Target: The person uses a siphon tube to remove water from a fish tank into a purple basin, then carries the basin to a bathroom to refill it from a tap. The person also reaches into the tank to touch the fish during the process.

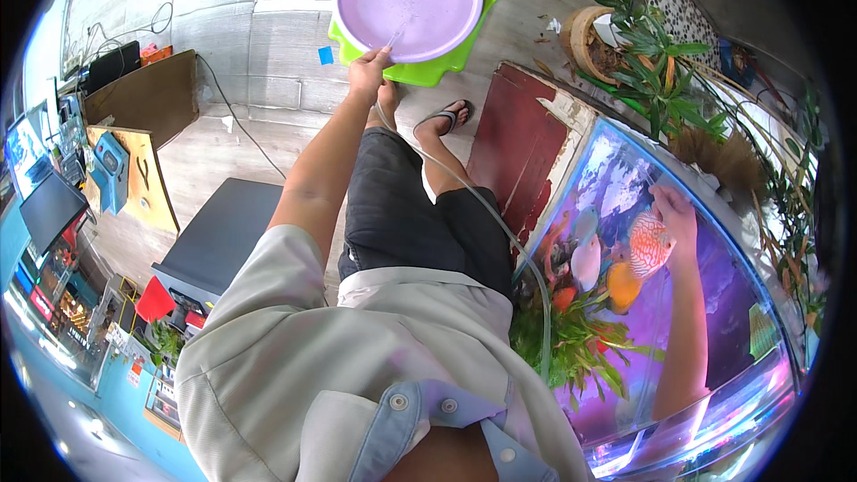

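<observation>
Upper centre, the left hand [368,71] pinches a clear hose [545,326] over the lilac basin [455,0]. Far right, a patterned fish [650,244] lies just beside the right hand [676,212], its grip unclear.

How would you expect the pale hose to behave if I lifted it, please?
The hose likely flexes easily, as it sweeps in a smooth curve from the left hand toward the fish tank. It probably feels light, being thin. Near the tank it may be wet and slippery.
</observation>
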`<state>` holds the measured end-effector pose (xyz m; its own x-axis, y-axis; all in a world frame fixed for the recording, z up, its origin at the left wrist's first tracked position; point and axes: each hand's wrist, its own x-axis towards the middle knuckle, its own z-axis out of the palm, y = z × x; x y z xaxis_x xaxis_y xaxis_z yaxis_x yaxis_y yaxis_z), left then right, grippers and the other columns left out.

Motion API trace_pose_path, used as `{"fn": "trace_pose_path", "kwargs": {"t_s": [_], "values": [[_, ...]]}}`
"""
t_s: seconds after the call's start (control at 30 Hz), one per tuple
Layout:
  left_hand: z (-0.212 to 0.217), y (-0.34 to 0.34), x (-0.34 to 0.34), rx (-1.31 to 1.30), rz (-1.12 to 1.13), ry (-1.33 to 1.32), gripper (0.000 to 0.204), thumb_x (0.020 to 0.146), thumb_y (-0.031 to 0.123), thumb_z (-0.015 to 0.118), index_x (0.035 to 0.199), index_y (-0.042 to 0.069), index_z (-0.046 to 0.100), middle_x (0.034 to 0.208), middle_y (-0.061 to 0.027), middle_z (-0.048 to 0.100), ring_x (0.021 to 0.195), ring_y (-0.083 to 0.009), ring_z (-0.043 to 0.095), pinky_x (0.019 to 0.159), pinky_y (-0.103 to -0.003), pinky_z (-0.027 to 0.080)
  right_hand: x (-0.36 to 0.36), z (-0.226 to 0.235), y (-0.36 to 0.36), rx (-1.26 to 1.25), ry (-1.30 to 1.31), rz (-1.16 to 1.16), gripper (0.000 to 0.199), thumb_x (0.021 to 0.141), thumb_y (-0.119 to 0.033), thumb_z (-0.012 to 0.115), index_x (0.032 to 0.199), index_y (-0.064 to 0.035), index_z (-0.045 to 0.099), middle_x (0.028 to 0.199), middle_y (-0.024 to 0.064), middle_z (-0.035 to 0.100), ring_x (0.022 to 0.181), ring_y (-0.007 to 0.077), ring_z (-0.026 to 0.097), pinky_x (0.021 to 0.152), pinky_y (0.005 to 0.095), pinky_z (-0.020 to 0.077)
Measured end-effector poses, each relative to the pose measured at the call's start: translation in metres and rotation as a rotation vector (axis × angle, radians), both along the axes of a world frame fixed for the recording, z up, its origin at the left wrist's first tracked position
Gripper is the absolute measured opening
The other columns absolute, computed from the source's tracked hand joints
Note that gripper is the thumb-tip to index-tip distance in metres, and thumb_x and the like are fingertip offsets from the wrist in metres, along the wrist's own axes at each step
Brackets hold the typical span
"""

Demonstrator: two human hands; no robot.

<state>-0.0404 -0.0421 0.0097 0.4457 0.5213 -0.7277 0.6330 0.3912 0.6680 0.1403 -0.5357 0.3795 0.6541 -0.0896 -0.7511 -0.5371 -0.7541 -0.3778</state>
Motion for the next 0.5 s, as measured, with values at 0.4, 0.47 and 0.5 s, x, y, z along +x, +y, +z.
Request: {"fn": "trace_pose_path", "kwargs": {"t_s": [0.4,0.47,0.5], "values": [[-0.006,-0.008,0.005,-0.030,0.008,-0.040,0.032,0.093,0.027,0.070,0.113,0.002,0.072,0.095,-0.0079,0.073,0.080,-0.0131,0.069,0.052,-0.025,0.048,0.007,-0.040,-0.137,-0.533,-0.583,0.781,0.020,0.093,-0.019,0.063,0.099,-0.0004,0.068,0.073,0.0171,0.066,0.070,0.0313,0.066,0.065,0.0414,0.0507],[-0.006,-0.003,0.001,-0.021,0.011,-0.026,0.032,0.094,0.027,0.069,0.113,0.002,0.072,0.096,-0.0081,0.073,0.081,-0.0133,0.069,0.052,-0.025,0.049,0.007,-0.040,-0.132,-0.524,-0.453,0.680,0.020,0.091,-0.019,0.064,0.097,-0.0004,0.067,0.080,0.0201,0.068,0.075,0.0368,0.067,0.069,0.0439,0.0511],[-0.007,-0.002,-0.001,-0.012,0.016,-0.034,0.032,0.094,0.028,0.069,0.113,0.002,0.072,0.096,-0.0082,0.073,0.081,-0.0133,0.069,0.052,-0.025,0.049,0.007,-0.040,-0.129,-0.520,-0.388,0.629,0.019,0.090,-0.019,0.064,0.096,-0.0004,0.067,0.083,0.0216,0.068,0.078,0.0396,0.067,0.070,0.0452,0.0513]]}}
